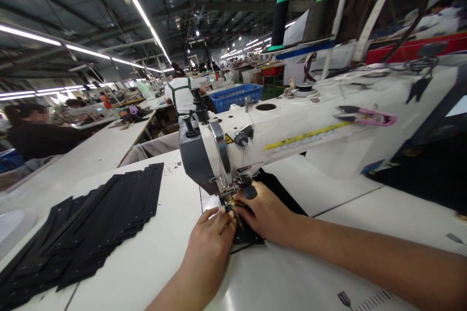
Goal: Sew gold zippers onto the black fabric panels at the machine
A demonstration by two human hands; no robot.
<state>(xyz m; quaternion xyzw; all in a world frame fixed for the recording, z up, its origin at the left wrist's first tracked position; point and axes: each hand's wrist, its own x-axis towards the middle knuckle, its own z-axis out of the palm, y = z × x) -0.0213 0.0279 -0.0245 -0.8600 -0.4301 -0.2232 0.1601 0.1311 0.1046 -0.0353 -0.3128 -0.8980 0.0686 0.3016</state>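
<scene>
A white industrial sewing machine [292,126] stands on the white table [153,262]. Under its needle area lies a black flat piece [248,237]. My left hand [213,238] rests on the table with its fingers pressed together at the piece's near left edge, right below the presser foot [230,201]. My right hand [268,214] lies on the piece just right of the foot, fingers curled and pressing it down. The part of the piece under both hands is hidden.
A stack of several black flat pieces [87,228] lies to the left on the table. Pink-handled snips [365,115] rest on the machine's arm. Thread cones [280,22] stand behind. Other people sit at rows of tables beyond, near a blue crate [235,97].
</scene>
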